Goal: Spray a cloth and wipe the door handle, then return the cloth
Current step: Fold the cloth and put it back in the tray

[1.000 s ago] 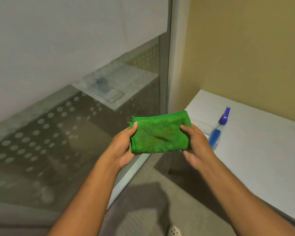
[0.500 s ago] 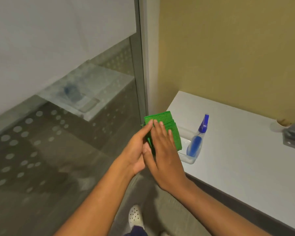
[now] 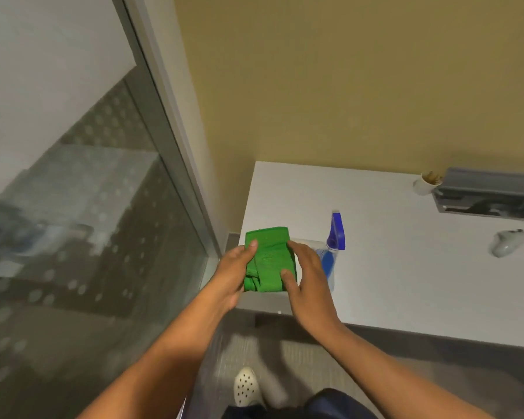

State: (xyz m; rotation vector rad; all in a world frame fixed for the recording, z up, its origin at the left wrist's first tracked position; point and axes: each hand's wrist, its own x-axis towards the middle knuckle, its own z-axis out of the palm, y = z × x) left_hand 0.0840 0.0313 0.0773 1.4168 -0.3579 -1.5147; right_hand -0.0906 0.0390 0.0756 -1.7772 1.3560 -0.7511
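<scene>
A folded green cloth (image 3: 268, 261) is held over the near left corner of the white table (image 3: 406, 267). My left hand (image 3: 235, 272) grips its left side with the thumb on top. My right hand (image 3: 307, 275) holds its right edge, thumb pressed on the lower right corner. Just right of my right hand a blue spray bottle (image 3: 335, 237) lies in a clear plastic tray (image 3: 310, 244), partly hidden behind the hand. No door handle is in view.
A glass partition with a frosted dot pattern (image 3: 73, 237) and its metal frame (image 3: 176, 146) stand on the left. At the table's far right are a paper cup (image 3: 425, 184), a grey box (image 3: 487, 192) and a white controller (image 3: 507, 243). My white shoe (image 3: 247, 385) is on the carpet.
The view has swung right and down toward the table. Both hands have carried the cloth over the table corner, and it is folded smaller than one second ago.
</scene>
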